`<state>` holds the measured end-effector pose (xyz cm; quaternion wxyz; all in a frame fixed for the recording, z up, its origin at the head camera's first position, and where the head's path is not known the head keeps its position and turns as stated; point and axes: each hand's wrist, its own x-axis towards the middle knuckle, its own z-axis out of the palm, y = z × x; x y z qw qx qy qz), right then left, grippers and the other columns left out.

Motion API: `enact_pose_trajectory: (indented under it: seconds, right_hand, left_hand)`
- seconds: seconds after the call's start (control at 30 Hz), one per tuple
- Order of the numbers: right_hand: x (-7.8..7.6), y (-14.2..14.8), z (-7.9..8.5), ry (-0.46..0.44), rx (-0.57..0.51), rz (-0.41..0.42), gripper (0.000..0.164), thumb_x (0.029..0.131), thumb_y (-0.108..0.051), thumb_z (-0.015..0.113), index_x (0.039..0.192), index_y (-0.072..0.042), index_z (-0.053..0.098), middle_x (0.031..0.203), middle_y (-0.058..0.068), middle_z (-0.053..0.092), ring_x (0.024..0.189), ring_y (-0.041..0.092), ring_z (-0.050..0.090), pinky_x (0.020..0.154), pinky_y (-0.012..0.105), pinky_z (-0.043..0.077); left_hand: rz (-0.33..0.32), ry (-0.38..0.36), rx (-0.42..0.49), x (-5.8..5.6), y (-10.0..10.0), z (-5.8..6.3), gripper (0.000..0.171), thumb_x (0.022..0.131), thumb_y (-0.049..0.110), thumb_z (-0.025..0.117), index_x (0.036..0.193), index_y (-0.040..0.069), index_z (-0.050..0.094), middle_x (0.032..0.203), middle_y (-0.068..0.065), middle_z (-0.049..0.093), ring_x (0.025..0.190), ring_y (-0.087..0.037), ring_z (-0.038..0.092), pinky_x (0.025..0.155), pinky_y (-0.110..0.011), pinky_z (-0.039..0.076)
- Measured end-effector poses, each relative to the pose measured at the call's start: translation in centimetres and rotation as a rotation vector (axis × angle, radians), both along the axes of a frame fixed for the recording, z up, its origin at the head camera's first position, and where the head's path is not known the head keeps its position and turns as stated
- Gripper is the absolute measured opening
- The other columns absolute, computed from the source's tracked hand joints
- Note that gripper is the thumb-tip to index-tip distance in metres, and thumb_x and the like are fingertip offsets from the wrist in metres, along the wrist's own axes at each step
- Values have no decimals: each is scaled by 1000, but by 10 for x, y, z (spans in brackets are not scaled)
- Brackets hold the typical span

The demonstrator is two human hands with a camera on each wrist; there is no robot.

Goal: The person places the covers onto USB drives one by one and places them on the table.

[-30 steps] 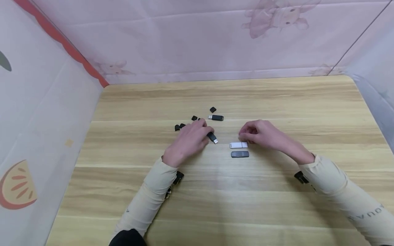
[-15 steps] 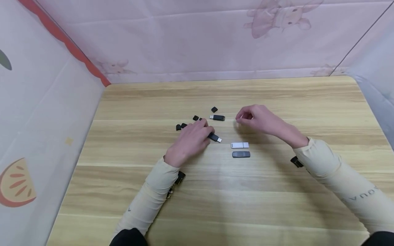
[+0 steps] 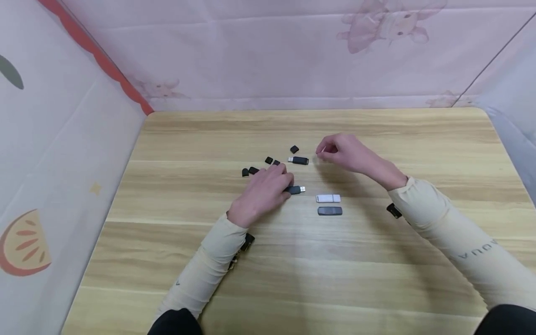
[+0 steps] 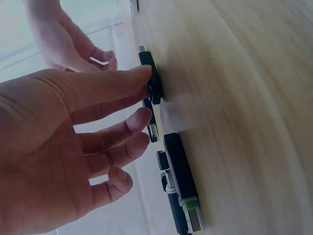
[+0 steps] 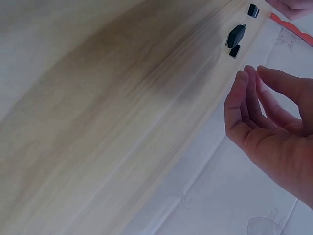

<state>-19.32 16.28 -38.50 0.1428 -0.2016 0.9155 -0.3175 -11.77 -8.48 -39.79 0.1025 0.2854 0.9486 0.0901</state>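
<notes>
My left hand (image 3: 261, 195) pinches a black USB flash drive (image 3: 295, 190) between thumb and forefinger, low over the table, with its metal plug pointing right. In the left wrist view the thumb lies on the black drive (image 4: 152, 78), while the other fingers are loosely bent. My right hand (image 3: 349, 152) hovers behind the white drive, its fingertips close together; nothing shows between them in the right wrist view. A white flash drive (image 3: 328, 198) lies above a grey one (image 3: 330, 211), side by side. Another black flash drive (image 3: 299, 160), uncapped, lies between the hands.
A small black cap (image 3: 294, 149) lies behind the uncapped drive. More small black pieces (image 3: 269, 160) lie beyond my left hand. In the left wrist view, a dark drive with a green band (image 4: 181, 169) lies under that hand. A fabric wall (image 3: 251, 60) stands behind the table.
My right hand has moved away from the white drive, toward the back and slightly left. The black flash drive in my left hand has turned from pointing front-right to pointing right.
</notes>
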Motion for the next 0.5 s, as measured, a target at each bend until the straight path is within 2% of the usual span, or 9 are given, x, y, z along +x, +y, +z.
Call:
enact_pose_trajectory:
  seconds: [0.37,0.5]
  right_hand:
    - [-15,-10,-3,5,-27,13,19,101,-4,62,113,1,76,102,18,77,86,24,62,75,29,49]
    - [-19,-17,-6,1,-28,27,19,101,-4,63,114,1,76,108,20,77,93,28,66,82,34,52]
  left_hand:
    - [-27,43,-42,2,3,-2,19,100,23,73,113,10,71,111,-6,65,101,-23,59,83,-37,52]
    - [-18,43,-49,3,2,-2,19,100,23,73,114,10,71,111,-6,67,101,-23,60,83,-36,52]
